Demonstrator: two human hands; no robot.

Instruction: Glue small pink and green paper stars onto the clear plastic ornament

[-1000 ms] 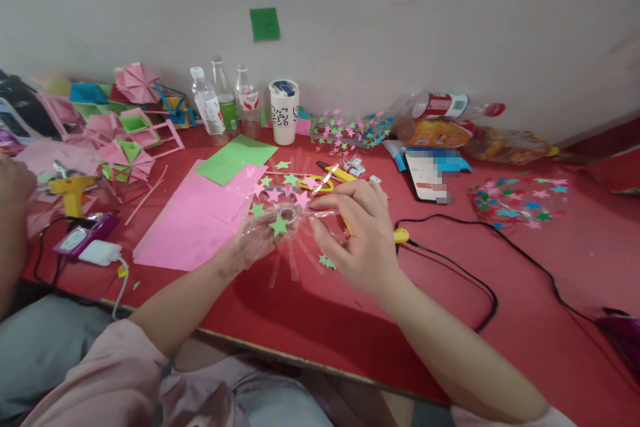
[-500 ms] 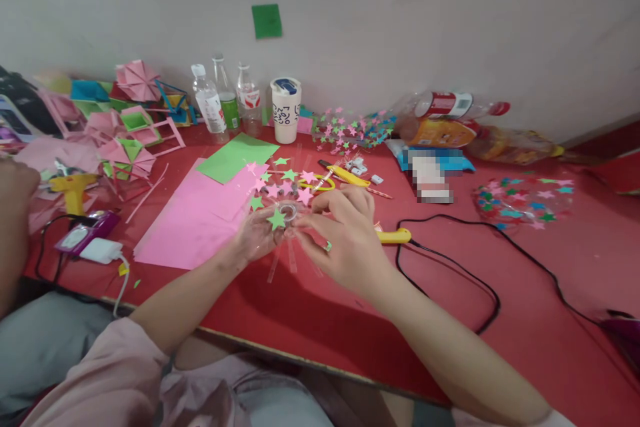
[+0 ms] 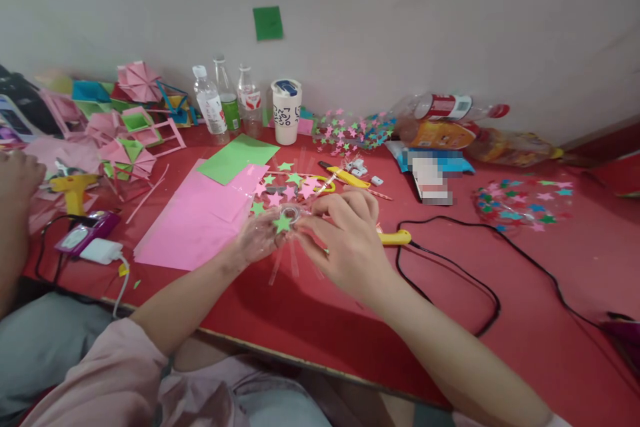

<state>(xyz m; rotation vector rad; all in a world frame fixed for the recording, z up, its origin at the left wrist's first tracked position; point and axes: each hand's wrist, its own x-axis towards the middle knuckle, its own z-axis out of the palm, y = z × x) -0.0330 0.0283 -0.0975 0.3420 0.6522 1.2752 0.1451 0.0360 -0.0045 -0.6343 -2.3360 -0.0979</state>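
Observation:
A clear plastic bottle top is cut into thin strips that fan out around its round mouth. Pink and green paper stars sit on several of its strips, among them a green star close to the mouth. My left hand holds the piece from the left and below, its fingers partly hidden by the clear plastic. From the right, my right hand pinches at a strip beside the mouth; the fingertips' exact hold is hard to make out. Bare strips point down toward the table.
Pink paper sheets and a green sheet lie left. A yellow cutter lies beyond my hands. A yellow glue gun handle with a black cord is right. Star-covered plastic lies farther right. Another person's hand is at left.
The star-covered bottle top has turned and shifted slightly to the right in my hands. The other person's hand at the left has moved a little, its fingers showing more.

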